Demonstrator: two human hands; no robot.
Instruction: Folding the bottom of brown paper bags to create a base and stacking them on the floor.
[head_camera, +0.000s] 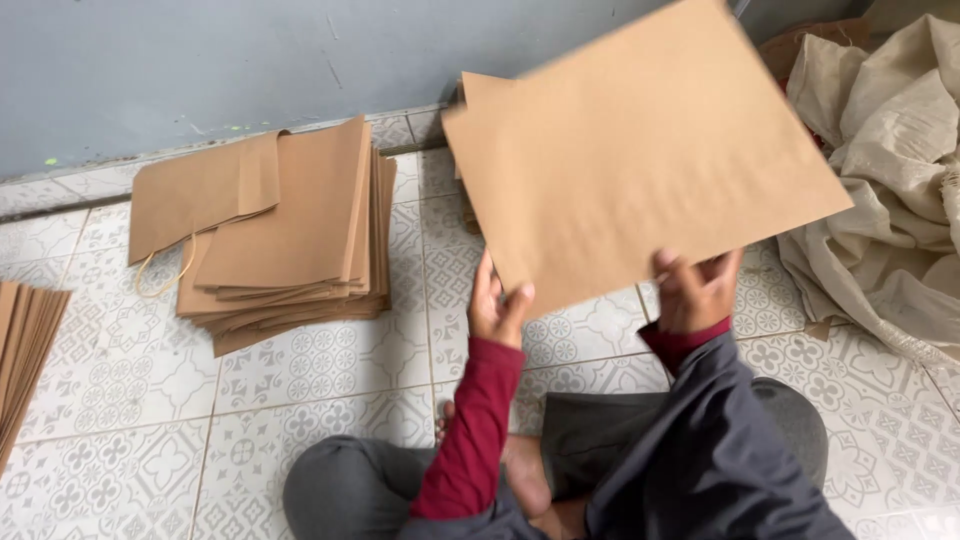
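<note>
I hold a flat brown paper bag (640, 150) up in front of me with both hands. My left hand (497, 305) grips its near left edge, thumb on top. Along the same near edge, further right, my right hand (695, 290) pinches the bag with its fingers curled over. The bag is tilted and slightly blurred. I sit cross-legged on the patterned tile floor (330, 400), in red sleeves and grey clothing.
A stack of flat brown paper bags (290, 240) lies on the floor to the left, one with a cord handle. Another stack's edge (25, 350) shows at far left. A crumpled beige sack (890, 180) sits at right. A grey wall (250, 60) runs behind.
</note>
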